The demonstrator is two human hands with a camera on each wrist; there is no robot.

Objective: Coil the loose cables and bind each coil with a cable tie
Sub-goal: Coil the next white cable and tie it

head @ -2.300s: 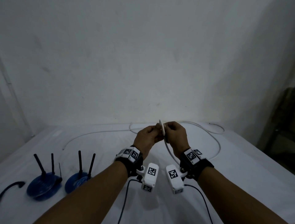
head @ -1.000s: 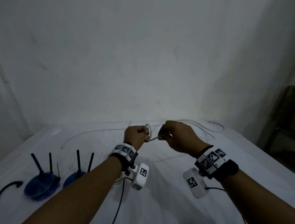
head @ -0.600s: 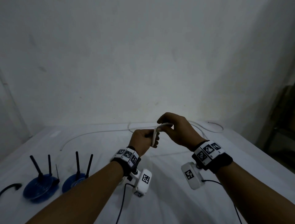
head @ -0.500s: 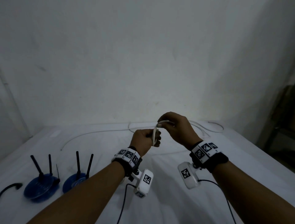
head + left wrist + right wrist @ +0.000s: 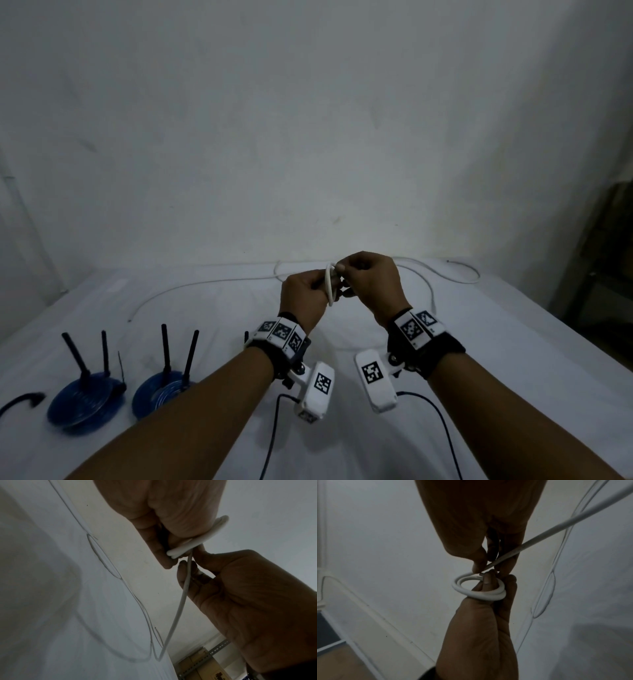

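Observation:
A white cable (image 5: 432,291) trails loosely over the white table (image 5: 513,359) behind my hands. Its near end is wound into a small coil (image 5: 329,285) of a few turns, held upright above the table. My left hand (image 5: 320,286) grips this coil, fingers curled through the ring (image 5: 477,594). My right hand (image 5: 342,274) pinches the free strand (image 5: 556,526) right at the coil's top edge, touching the left hand. From the coil (image 5: 197,539) the strand (image 5: 180,601) hangs down to the table.
Two blue cable coils (image 5: 82,401) (image 5: 161,390) with upright black ties lie at the front left. A loose black cable tie (image 5: 20,401) lies at the far left edge. A wall stands behind the table; dark shelving (image 5: 609,274) is at the right.
My right hand swung the strand up and over, then came back down against the left hand, laying another turn on the coil. The left hand kept its hold throughout.

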